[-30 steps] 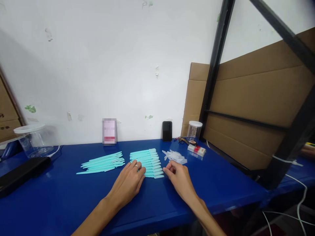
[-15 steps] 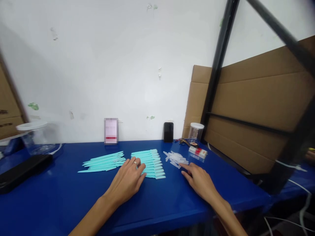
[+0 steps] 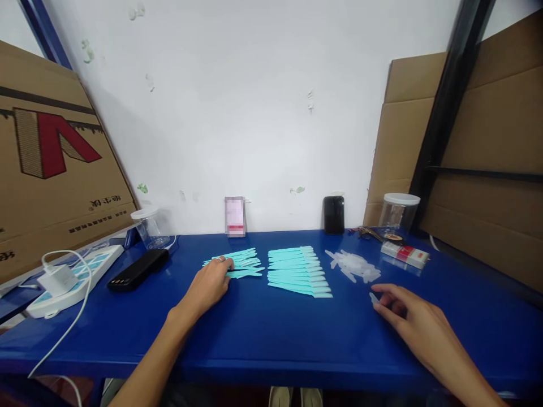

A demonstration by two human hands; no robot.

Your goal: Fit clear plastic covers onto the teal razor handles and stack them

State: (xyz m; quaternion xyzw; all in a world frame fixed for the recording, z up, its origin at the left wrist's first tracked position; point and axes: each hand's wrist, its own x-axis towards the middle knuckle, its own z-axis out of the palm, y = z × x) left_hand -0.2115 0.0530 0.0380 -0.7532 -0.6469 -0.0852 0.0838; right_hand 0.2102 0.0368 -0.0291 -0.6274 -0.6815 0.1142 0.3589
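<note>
My left hand [image 3: 212,281] reaches over the left pile of turquoise eyebrow razors [image 3: 248,261], its fingers bent and closed around one whose end sticks out to the right. In the middle a row of similar razors [image 3: 292,271] lies side by side, with pale translucent caps on their right ends. To the right of that row is a loose heap of translucent blade caps [image 3: 354,265]. Just in front of the heap, my right hand [image 3: 409,316] pinches a single small cap [image 3: 374,298] between thumb and forefinger, above the blue table [image 3: 271,333].
At the back stand a blurred pink-white card [image 3: 235,217], a black phone-like object [image 3: 334,216] and a clear lidded jar [image 3: 397,215]. A red-white box [image 3: 405,254] lies at right. A black power bank [image 3: 139,269] and a power strip [image 3: 80,282] lie at left.
The view has swung left. My left hand has moved from the razor row to the left pile and closed there. My right hand has drawn back from the heap with a cap in its fingertips.
</note>
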